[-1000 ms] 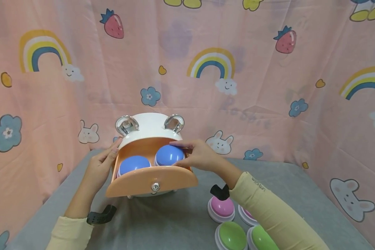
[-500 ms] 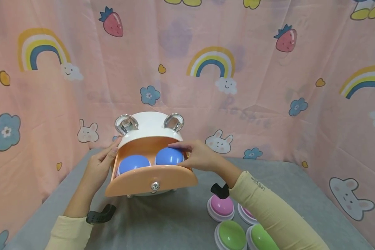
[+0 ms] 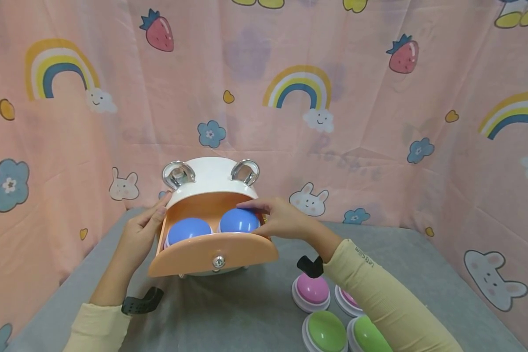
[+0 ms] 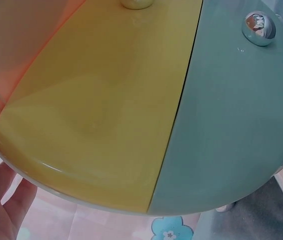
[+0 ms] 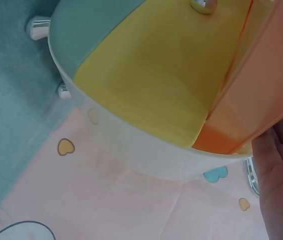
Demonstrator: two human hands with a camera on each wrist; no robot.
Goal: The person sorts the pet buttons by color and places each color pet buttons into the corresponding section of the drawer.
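A rounded white storage box (image 3: pixel 213 175) with two silver ear-like rings stands toward the back of the table, its orange top drawer (image 3: pixel 185 259) pulled out. Two blue domed buttons with white bases sit in the drawer: the left button (image 3: pixel 189 231) and the right button (image 3: pixel 239 221). My right hand (image 3: pixel 290 220) reaches in from the right and grips the right button, thumb at the front and fingers behind. My left hand (image 3: pixel 137 237) lies along the box's left side with fingers extended. Yellow (image 4: pixel 106 90) and green (image 4: pixel 226 110) lower drawer fronts show in the left wrist view.
On the grey-covered table (image 3: pixel 246 313) at front right are a pink button (image 3: pixel 313 291), a green button (image 3: pixel 327 331) and others partly behind my right sleeve (image 3: pixel 378 288). A pink patterned curtain (image 3: pixel 356 161) encloses the back and sides.
My right thumb and fingers have shifted slightly on the right blue button, which sits a little lower in the drawer. The left hand and box stay put.
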